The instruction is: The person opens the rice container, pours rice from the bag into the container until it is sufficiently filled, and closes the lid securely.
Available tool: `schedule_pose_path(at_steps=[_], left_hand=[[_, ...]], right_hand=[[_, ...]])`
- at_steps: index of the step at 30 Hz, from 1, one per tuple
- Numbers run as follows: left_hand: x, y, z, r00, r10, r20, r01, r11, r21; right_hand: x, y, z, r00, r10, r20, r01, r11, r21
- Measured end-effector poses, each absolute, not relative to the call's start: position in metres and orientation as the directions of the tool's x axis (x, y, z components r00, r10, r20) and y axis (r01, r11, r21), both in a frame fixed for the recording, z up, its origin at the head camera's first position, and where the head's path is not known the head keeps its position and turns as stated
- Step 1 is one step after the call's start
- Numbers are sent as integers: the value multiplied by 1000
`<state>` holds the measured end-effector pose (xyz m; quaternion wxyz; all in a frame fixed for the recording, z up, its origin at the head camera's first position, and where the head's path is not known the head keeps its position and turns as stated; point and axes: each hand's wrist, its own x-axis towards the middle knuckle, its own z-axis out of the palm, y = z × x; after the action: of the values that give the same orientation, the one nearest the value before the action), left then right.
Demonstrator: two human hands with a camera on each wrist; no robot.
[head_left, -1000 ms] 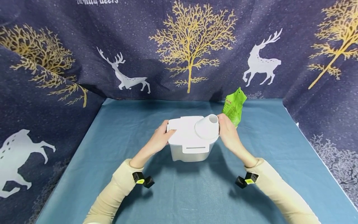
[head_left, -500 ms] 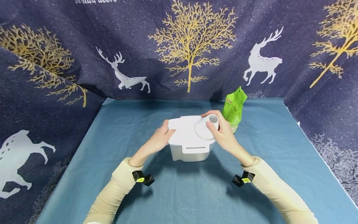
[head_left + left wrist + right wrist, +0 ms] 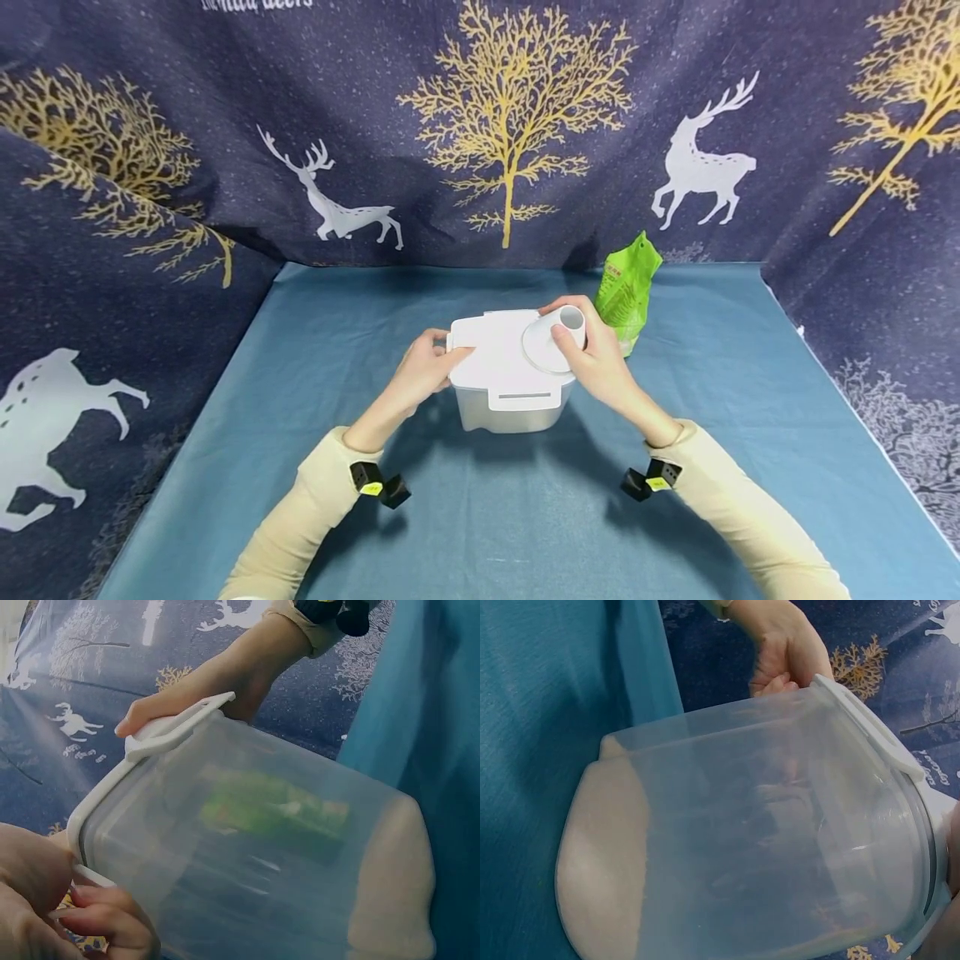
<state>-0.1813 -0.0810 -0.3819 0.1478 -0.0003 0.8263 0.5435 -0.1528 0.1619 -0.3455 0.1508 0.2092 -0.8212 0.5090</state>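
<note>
In the head view a translucent storage bin (image 3: 510, 415) stands mid-table under a white lid (image 3: 491, 342). Pale contents (image 3: 600, 851) fill its bottom part in the right wrist view. A white hollow cone (image 3: 538, 343) rises from the lid's right side. My right hand (image 3: 603, 362) grips this cone, thumb in front and fingers behind. At the lid's left end is my left hand (image 3: 423, 367), its thumb on top. Its curled fingers (image 3: 112, 919) hold the side clip (image 3: 91, 876), which juts out from the lid in the left wrist view.
A bright green bag (image 3: 628, 287) stands behind and right of the bin. Teal cloth (image 3: 315, 358) covers the table. A dark blue curtain (image 3: 442, 208) with deer and trees hangs at the back and sides.
My right hand has moved from the lid's right edge onto the cone and gripped it. My left fingers have shifted slightly outward at the left clip. The bin has stayed in place.
</note>
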Motion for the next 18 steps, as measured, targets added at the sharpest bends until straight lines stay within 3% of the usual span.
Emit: schedule_pose_path(at_steps=[5,18], left_hand=[[-176,-83,-379,-965,98,-242,-177,435,883],[-182,-87,-382,-943,214,-254,-167,356,919]], right_hand=[[-153,161,-348,-861,-191,472,-508,373,-776],[-175,170,-383,-822,-183,539,-565,380,-733]])
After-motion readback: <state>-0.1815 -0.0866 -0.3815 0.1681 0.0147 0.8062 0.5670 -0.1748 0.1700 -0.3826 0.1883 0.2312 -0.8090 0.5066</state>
